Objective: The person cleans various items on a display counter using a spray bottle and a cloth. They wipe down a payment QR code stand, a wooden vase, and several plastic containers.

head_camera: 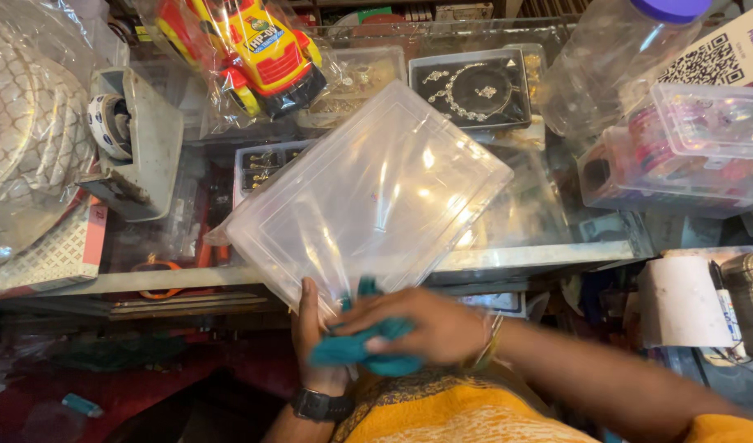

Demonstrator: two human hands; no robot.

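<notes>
Clear plastic box (368,193), frame centre: light, stiff, slippery; left hand (315,344) grips near edge, right hand (430,328) clutches teal cloth (352,349).

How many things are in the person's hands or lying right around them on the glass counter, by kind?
Clear plastic rectangular box held in the left hand: 1
Teal cloth under the right hand: 1
Bagged yellow and red toy car: 1
Grey tape dispenser: 1
Black tray with a necklace set: 1
Clear jar with purple lid: 1
Total: 6
</notes>
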